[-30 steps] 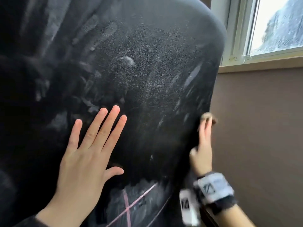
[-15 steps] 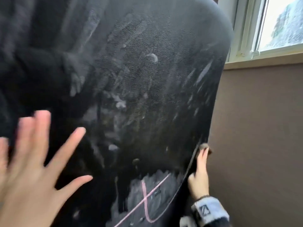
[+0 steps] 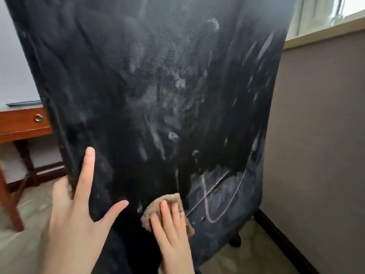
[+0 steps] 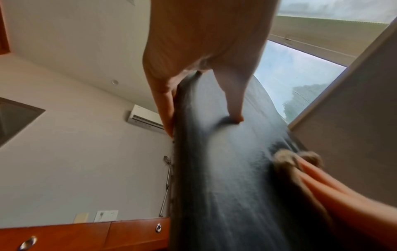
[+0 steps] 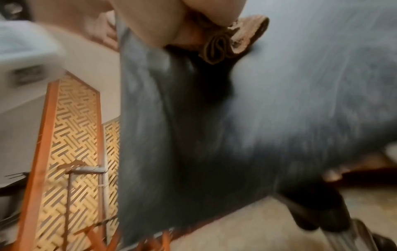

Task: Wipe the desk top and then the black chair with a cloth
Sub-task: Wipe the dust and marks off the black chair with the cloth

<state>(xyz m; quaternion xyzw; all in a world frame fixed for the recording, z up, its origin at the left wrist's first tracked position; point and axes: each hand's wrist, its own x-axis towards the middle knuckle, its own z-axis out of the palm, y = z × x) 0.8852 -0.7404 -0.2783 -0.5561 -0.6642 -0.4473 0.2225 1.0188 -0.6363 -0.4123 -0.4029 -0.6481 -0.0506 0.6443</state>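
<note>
The black chair (image 3: 158, 86) fills the head view from behind, its leather back streaked with pale dust. My left hand (image 3: 79, 204) grips the back's left edge low down, with index finger and thumb spread on the near face and the other fingers hidden round the edge. In the left wrist view that thumb (image 4: 234, 105) presses into the chair (image 4: 214, 169). My right hand (image 3: 167, 212) presses a brown cloth (image 3: 167, 198) flat against the lower middle of the back with straight fingers. The right wrist view shows the cloth (image 5: 225, 45) bunched under the palm.
Pink curved lines (image 3: 209, 206) mark the chair's lower right. The wooden desk (image 3: 21, 119) with a drawer pull stands behind at left. A grey-brown wall (image 3: 316, 155) and window (image 3: 335, 8) lie close on the right. A wooden lattice screen (image 5: 71, 135) stands nearby. Carpet covers the floor.
My left hand left the middle of the back and took hold of its left edge. My right hand brought the cloth from the right edge down onto the lower middle.
</note>
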